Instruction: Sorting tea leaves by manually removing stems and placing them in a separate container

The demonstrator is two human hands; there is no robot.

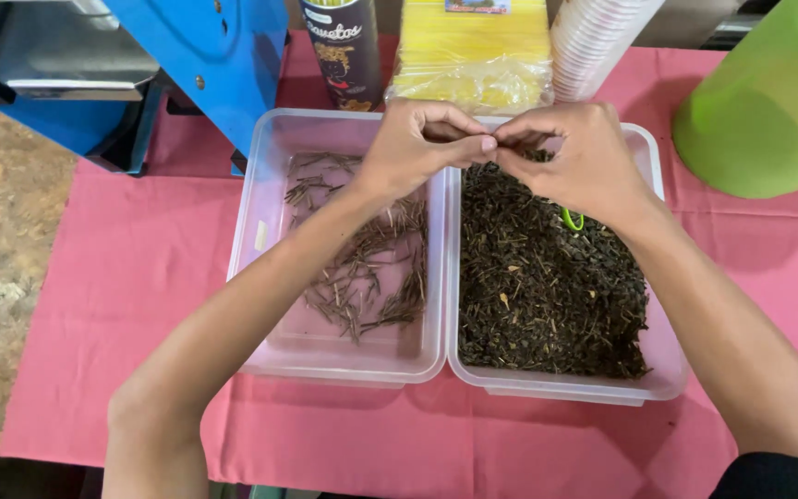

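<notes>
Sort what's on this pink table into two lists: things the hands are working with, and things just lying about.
In use: left hand, right hand, tub of dark loose leaves, tub of thin stems.

Lying about: green jug, stack of cups, yellow packet, dark canister, blue machine.

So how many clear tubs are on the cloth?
2, side by side: the left tub holds stems, the right tub holds dark leaves. None looks hidden.

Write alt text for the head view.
Left hand and right hand meet fingertip to fingertip above two clear tubs on a pink cloth: left tub holds thin stems, right tub dark loose leaves.
</notes>
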